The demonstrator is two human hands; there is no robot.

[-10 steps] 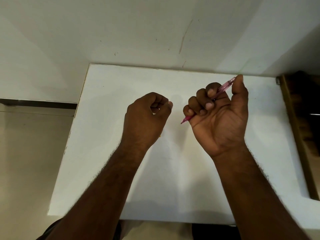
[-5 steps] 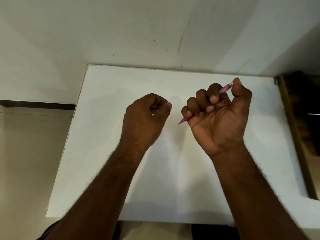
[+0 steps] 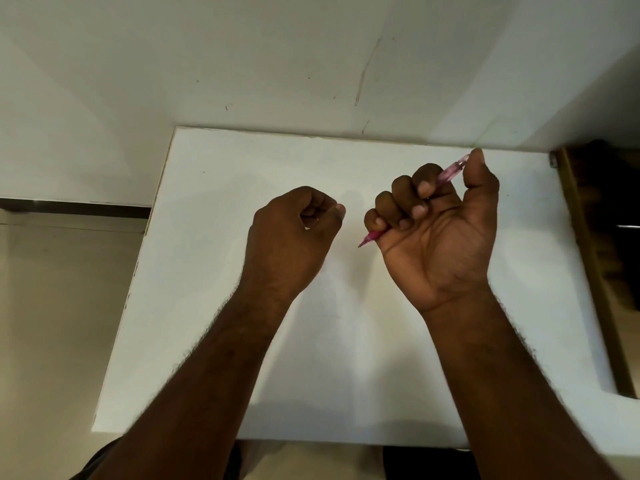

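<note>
Above the white table (image 3: 221, 174), my right hand (image 3: 440, 237) grips a translucent pink pen (image 3: 451, 173), palm turned toward me. The fingers are curled round the barrel. The thumb tip rests on the pen's upper end, and the pointed tip sticks out below the little finger, aimed down-left. My left hand (image 3: 291, 244) hovers just left of it as a closed fist, back of the hand toward me. Nothing shows inside the fist. A narrow gap separates the two hands.
The table's far edge meets a pale scuffed wall (image 3: 311, 64). A dark wooden piece of furniture (image 3: 599, 237) stands against the table's right side. Beige floor (image 3: 52, 323) lies to the left. The table's near edge is at my body.
The right thumb bent down onto the pen's upper end half a second ago and has straightened again. Both hands stay in nearly the same place.
</note>
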